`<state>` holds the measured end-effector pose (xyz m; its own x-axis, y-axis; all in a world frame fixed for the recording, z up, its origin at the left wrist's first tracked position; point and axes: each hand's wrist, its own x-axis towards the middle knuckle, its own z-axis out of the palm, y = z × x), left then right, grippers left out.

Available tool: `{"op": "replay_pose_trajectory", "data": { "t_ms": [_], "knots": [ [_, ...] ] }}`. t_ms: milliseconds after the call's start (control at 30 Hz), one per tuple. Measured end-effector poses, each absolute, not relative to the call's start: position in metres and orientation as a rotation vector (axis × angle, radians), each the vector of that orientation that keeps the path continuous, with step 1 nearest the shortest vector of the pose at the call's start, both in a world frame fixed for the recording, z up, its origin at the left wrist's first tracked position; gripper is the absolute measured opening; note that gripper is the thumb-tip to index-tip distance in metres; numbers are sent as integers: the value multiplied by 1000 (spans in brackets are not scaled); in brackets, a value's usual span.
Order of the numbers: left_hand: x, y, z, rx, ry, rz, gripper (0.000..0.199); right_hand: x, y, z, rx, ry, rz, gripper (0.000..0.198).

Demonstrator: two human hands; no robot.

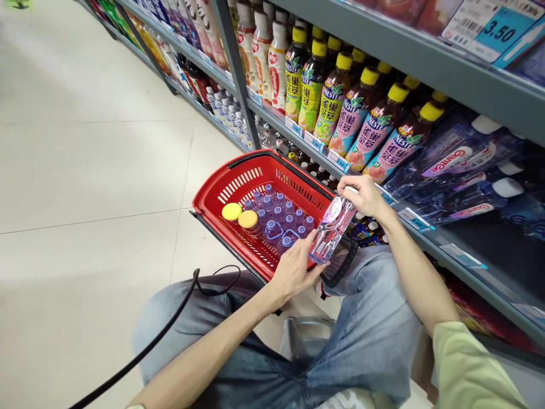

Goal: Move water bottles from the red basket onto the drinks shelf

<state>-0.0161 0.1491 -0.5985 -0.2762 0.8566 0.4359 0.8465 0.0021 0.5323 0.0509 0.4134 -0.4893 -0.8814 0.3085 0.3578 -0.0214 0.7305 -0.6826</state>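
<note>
Got my left hand (293,270) and right hand (364,196) both wrapped around a clear water bottle (331,230), fingers clamped on it, right over the near-right corner of the red basket (221,190) full of purple-capped bottles (279,218).

At centre frame, the water bottle (331,230) is clear, glossy plastic with a ribbed wall and a paper-like pink and white label. Left of it, the basket (213,196) is smooth red plastic with slotted sides, faintly shiny, holding glossy small bottles (279,218) with matt lilac caps. The shelf (426,68) across the upper right is matt grey painted metal. The tea bottles (355,122) below it carry shiny printed sleeves. The floor (85,142) at left is polished pale tile. The jeans (370,324) at lower centre are faded blue denim cloth.
</note>
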Motion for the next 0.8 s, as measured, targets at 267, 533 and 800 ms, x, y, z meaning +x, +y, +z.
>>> {"op": "replay_pose_trajectory", "data": {
  "t_ms": [267,533,800],
  "knots": [
    [-21,156,-591,1452,2187,1499,80,47,408,-488,-196,-2526,933,19],
    [-23,160,-600,1326,2151,1370,70,45,401,-490,-204,-2692,652,31],
    [-25,159,-602,1243,2074,1243,74,45,398,-489,-245,-2777,509,28]
  ]
}}
